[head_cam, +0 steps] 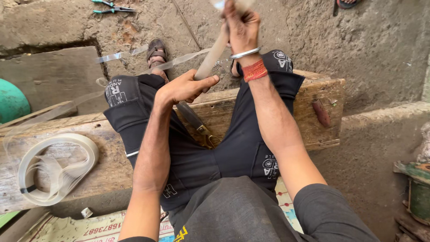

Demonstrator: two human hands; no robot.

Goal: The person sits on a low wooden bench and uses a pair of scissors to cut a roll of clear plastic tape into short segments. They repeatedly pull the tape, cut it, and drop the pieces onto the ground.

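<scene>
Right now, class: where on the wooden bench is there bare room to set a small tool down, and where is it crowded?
Bare board on the worn wooden bench lies right of the person's right leg, up to the reddish handle. Left, the coiled translucent strip crowds it. Between the knees lie scissors under the left hand.

Down at the bottom edge, a flat printed sheet [96,226], possibly flattened packaging, lies on the ground under the wooden worktop [103,166]: cream with red print at left, and a pale blue patch with red dots [286,204] showing by the right thigh. No screens or signs in view.
</scene>
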